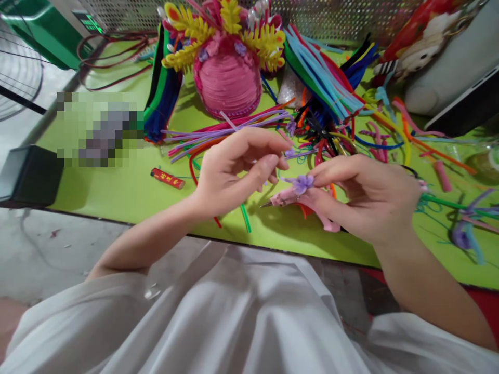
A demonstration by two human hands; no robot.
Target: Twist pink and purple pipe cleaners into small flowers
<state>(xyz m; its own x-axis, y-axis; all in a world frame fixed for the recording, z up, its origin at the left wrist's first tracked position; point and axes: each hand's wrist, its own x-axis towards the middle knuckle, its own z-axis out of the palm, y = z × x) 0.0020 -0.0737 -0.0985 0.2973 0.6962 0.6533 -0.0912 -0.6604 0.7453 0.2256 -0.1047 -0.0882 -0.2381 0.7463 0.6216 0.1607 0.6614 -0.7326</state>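
Note:
My right hand [358, 195] pinches a small purple pipe-cleaner flower [303, 183] between thumb and index finger, its short stem pointing left. My left hand [237, 174] hovers just left of the flower, fingers loosely curled and index apart from the thumb; I see nothing gripped in it. A lilac pipe cleaner [227, 120] runs behind this hand. Below the flower lies a pink tool with a pointed metal tip [284, 198], apparently a glue gun, partly covered by my right hand. Another small purple flower [289, 152] is just beyond my left fingertips.
A pink rounded headpiece [230, 78] with yellow leaf shapes stands at the back. Bundled pipe cleaners [325, 78] and scissors [323, 131] lie right of it. Loose lilac stems [202, 135] and a red lighter-sized stick [167, 177] are left. A black box [29, 176] sits at the left edge.

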